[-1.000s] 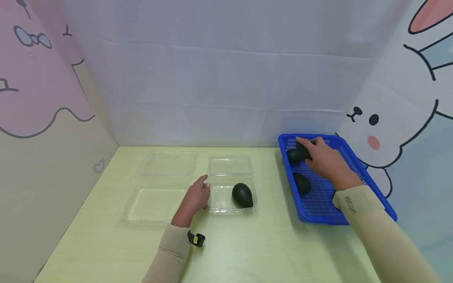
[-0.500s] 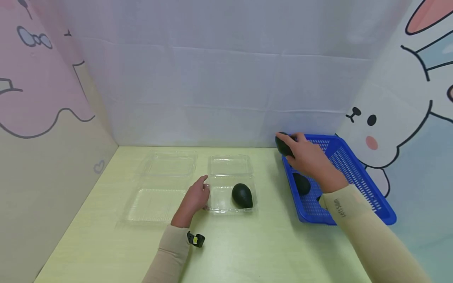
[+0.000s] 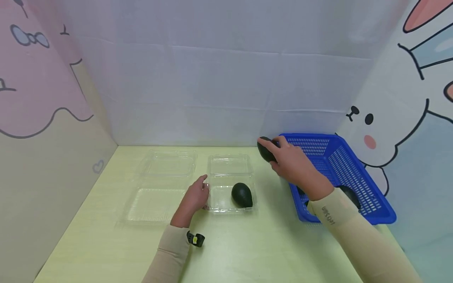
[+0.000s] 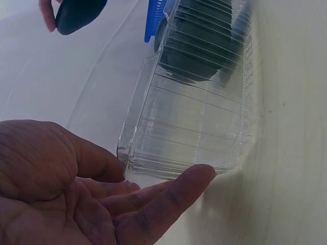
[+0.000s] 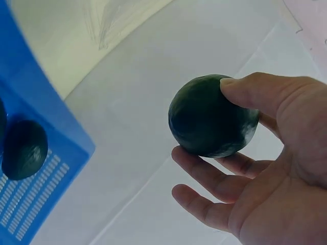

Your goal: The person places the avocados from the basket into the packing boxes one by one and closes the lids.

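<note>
My right hand point(image 3: 293, 163) holds a dark green avocado point(image 3: 266, 151) in the air, left of the blue basket point(image 3: 383, 214). In the right wrist view the thumb lies on one side of this avocado point(image 5: 207, 120) and fingers on the other. A second avocado point(image 3: 242, 195) lies in the right half of a small clear plastic clamshell container point(image 3: 220, 194), whose lid is laid back. My left hand point(image 3: 196, 194) holds this container's left edge. Up close, the fingers touch the container's rim and end wall point(image 4: 173, 138).
Another clear clamshell, larger and with its lid laid back, lies to the left; its base point(image 3: 152, 204) is nearest me. More avocados lie in the basket, one by its right wall point(image 3: 350, 195); my arm partly hides others. A white cloth wall point(image 3: 198, 86) stands behind.
My right hand has lifted an avocado out of the basket and carried it left past the basket's edge. The left hand and the small container have not moved.
</note>
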The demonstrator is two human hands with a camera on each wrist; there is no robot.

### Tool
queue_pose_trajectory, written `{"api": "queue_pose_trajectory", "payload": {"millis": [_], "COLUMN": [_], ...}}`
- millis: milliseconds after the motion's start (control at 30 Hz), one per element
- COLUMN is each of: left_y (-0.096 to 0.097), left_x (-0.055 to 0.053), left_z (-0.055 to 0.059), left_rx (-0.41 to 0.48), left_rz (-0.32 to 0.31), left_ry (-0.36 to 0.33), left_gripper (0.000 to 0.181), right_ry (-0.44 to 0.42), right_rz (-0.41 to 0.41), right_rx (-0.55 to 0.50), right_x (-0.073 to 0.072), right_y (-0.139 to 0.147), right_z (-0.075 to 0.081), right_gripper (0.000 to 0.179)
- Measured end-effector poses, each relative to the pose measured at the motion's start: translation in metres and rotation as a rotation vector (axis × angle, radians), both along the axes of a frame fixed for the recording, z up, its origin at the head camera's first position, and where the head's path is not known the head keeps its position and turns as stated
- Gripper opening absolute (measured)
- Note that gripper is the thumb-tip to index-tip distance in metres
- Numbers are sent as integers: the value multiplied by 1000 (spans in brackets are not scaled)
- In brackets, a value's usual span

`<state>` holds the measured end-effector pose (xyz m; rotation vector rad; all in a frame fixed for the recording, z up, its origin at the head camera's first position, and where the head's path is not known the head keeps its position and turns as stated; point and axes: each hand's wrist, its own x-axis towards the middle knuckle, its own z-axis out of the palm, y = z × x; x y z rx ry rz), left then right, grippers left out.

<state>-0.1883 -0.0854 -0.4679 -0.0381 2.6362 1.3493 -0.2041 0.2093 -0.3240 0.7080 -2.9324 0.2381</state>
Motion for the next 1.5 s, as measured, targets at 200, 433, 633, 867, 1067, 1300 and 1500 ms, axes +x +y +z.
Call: {"api": "queue_pose_trajectory", "payload": {"millis": [200,433,633,867,1067,1300,1500], "left_y": [1,1,1,2,3,2,1], "left_x": [-1,-2,-2,-3,-5,-5,-5], "left_z": [-4,-10,-12,-13,-14,-14,-14], "left_rx": [14,35,39,38,29,37,40], "left_rz": [-2,-6,2,9,8,-6,-15], "left_ry": [-3,0,-13,-8,-10,-4,4], "left_gripper": [50,49,50,50,50,50,50], "right_ry": [9,32,28,-25,-20,-17,-25], "right_rz": [32,76,89,121,168,213,220], "right_rx": [37,29,42,75,77,42,48], "right_x": [1,4,6,9,16,21,23], "right_y": [-15,-32,-49,-68,-75,-82,-86], "right_z": [-10,-21,-31,-48,-67,-84,-91], "right_gripper": [73,72,73,76,73,71,71]}}
